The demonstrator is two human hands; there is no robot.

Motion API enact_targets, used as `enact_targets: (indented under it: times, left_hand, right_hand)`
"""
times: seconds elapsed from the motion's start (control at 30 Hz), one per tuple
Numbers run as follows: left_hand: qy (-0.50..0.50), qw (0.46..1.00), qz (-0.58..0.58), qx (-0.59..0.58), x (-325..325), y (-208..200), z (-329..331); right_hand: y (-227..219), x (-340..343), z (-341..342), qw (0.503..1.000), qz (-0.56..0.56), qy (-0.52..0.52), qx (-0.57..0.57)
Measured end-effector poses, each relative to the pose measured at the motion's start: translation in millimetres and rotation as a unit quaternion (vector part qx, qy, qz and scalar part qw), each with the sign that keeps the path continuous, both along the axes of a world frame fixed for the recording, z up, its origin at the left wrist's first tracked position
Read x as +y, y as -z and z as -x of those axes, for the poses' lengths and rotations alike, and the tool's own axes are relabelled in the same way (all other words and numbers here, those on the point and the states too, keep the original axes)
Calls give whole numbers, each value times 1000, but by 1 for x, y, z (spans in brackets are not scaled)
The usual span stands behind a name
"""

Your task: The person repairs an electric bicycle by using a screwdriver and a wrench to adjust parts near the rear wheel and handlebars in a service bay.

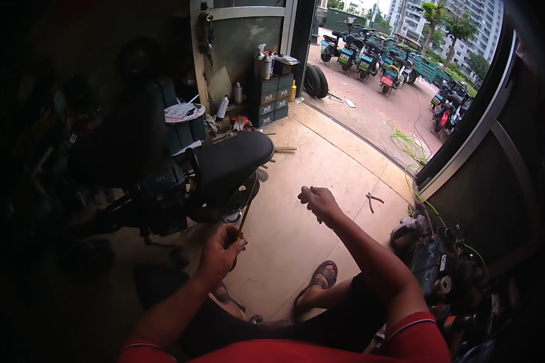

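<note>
slim tool, slanting upward in left hand

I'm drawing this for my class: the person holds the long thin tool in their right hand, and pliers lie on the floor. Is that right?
Not quite: the head view shows the long thin tool in the left hand, not the right hand. The pliers do lie on the floor.

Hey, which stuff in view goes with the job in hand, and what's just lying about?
Likely part of the job:
thin tool, held in the left hand
black-seated scooter, close to that hand
right hand, curled; contents unclear

Apparently just lying about:
pliers on the floor
spray cans on stacked boxes
tyres outside
</note>
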State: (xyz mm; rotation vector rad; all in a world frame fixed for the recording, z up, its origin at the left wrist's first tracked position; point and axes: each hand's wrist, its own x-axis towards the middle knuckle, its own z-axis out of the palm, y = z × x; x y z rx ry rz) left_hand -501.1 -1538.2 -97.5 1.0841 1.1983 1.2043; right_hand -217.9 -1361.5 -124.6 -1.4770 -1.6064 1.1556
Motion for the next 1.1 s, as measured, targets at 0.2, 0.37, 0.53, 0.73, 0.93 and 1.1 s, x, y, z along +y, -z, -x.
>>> enact_targets:
  times: [0.2,0.37,0.53,0.73,0.93,1.1]
  left_hand:
    - [-89,961,-170,201,10,-26,5]
    - [-158,907,-234,313,33,-38,22]
    - [-117,865,-340,350,74,-85,0]
    - [-57,764,-461,447,184,-75,7]
    - [-62,682,-448,575,273,-27,26]
    - [-56,649,-412,637,305,19,18]
  right_hand:
    - [55,29,-11,987,155,41,22]
    - [69,34,-8,988,105,-1,-113]
    - [124,42,4,978,138,92,130]
    - [164,41,45,920,182,151,312]
    - [196,48,69,857,169,257,414]
    - [237,45,78,835,227,278,416]
